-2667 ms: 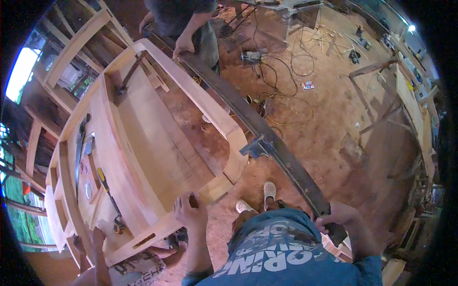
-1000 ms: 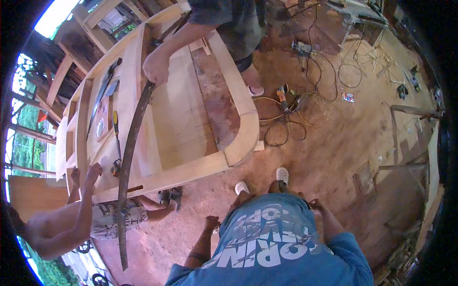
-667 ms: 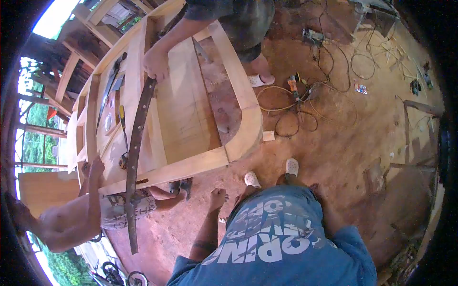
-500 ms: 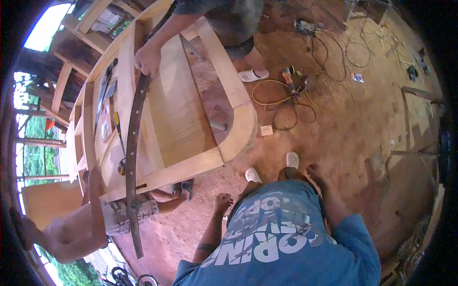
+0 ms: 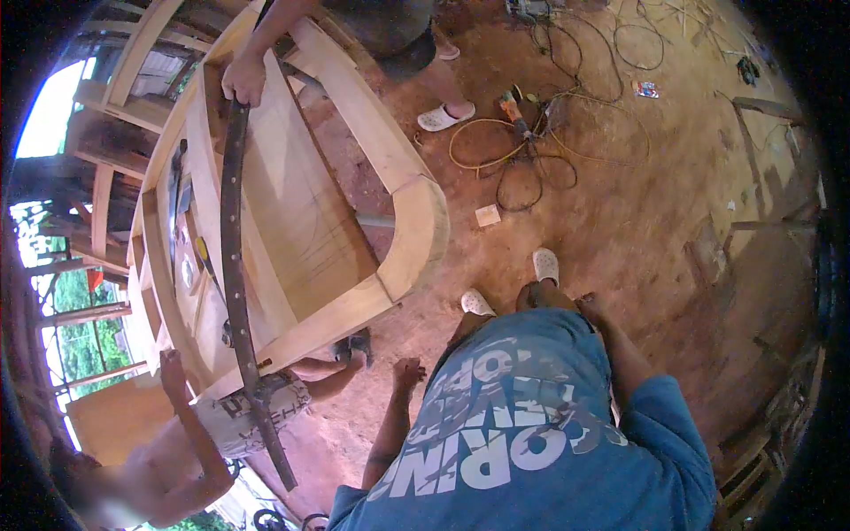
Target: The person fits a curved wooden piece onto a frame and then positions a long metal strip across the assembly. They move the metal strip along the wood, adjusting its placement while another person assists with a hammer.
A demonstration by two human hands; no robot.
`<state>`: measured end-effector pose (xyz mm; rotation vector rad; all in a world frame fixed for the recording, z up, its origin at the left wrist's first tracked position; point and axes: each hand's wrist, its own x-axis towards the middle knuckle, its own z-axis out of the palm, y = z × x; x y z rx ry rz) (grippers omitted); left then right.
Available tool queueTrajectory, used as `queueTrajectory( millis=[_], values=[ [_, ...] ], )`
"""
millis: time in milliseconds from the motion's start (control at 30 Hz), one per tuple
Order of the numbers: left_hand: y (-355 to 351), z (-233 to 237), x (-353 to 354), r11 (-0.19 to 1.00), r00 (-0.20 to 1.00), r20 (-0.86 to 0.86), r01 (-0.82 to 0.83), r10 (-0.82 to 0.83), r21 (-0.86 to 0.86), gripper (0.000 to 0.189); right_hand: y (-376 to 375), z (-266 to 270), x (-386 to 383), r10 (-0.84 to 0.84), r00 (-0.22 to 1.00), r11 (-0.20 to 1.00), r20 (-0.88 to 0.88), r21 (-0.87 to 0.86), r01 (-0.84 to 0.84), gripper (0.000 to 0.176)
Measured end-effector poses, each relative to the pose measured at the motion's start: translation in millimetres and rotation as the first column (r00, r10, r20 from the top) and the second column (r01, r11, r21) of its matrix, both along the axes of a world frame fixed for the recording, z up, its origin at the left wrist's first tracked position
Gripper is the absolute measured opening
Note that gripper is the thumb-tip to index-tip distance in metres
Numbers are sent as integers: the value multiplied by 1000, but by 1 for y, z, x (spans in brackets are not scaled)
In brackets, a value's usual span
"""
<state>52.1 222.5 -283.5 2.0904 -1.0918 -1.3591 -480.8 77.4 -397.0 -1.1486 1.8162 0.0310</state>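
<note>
Left hand [image 5: 408, 373] free, loosely curled, right hand [image 5: 589, 306] too dim to tell, co-worker's hand [image 5: 244, 80] gripping dark strip [image 5: 233, 270]

The wooden frame [image 5: 416, 230] carries tools on its inner panel [image 5: 206, 311]: a yellow-handled screwdriver [image 5: 204, 253], slanting within the frame's left half; a tape measure [image 5: 227, 334], closer to the frame's near edge; and a long, dark-handled tool [image 5: 177, 165] toward the frame's far left side. The reddish floor [image 5: 611, 239] spreads to the right of the frame. On it, a pale wood piece [image 5: 488, 215] lies just off the frame's rounded corner. Farther out from that corner lie an orange power tool [image 5: 511, 108], loops of yellow cord [image 5: 475, 167] and, well apart from the frame, a printed packet [image 5: 645, 89].
</note>
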Motion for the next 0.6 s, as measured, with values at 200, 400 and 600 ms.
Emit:
queueTrajectory(
  millis=[200, 400, 600],
  values=[
    [-57, 46, -31, 945, 926, -207, -285, 315, 163, 28, 10, 40, 8, -236, 962, 971, 134, -17, 240, 42],
    [-52, 28, -14, 974, 977, 12, 214, -214, -67, 28, -13, 40, -1, -184, 951, 966, 248, 225, 129, 39],
    [-57, 52, -24, 987, 990, 21, 138, -140, 77, 29, -12, 75, 13, -215, 968, 974, 133, 96, 203, 45]
  ],
)
